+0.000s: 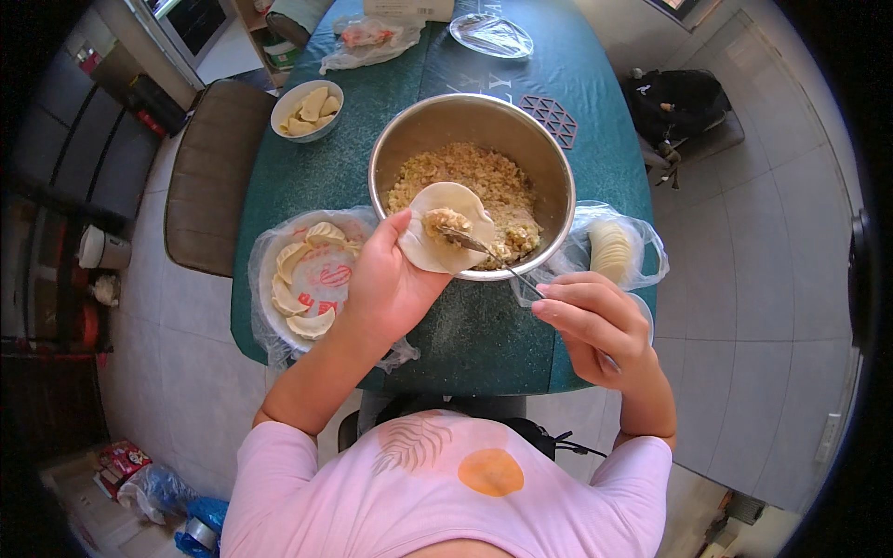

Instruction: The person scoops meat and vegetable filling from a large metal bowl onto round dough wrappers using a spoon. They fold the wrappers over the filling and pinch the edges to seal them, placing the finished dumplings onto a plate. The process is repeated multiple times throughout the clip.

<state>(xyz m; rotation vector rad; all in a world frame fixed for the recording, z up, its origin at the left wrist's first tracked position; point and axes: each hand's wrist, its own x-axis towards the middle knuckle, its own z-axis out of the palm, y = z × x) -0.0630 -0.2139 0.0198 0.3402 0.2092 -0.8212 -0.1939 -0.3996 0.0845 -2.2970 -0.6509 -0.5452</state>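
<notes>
A round dumpling wrapper [420,247] lies across the fingers of my left hand [395,293], which grips its near edge over the rim of a steel bowl [446,116]. A lump of pale filling [437,221] sits at the wrapper's middle. My right hand [600,325] pinches the handle of a metal spoon [467,241], whose tip touches that lump. More minced filling [474,166] covers the bowl's bottom. Left of my left hand, several folded dumplings [312,323] line a plastic-covered plate [270,256]. Beyond my right hand, stacked wrappers [611,251] rest on a plastic bag [651,265].
A white bowl [307,137] of folded pieces stands at the table's [358,167] far left. Farther back are a plastic bag [381,42] and a film-covered plate [491,37]. A hexagonal trivet [551,121] lies behind the steel bowl. A brown chair [214,177] stands left.
</notes>
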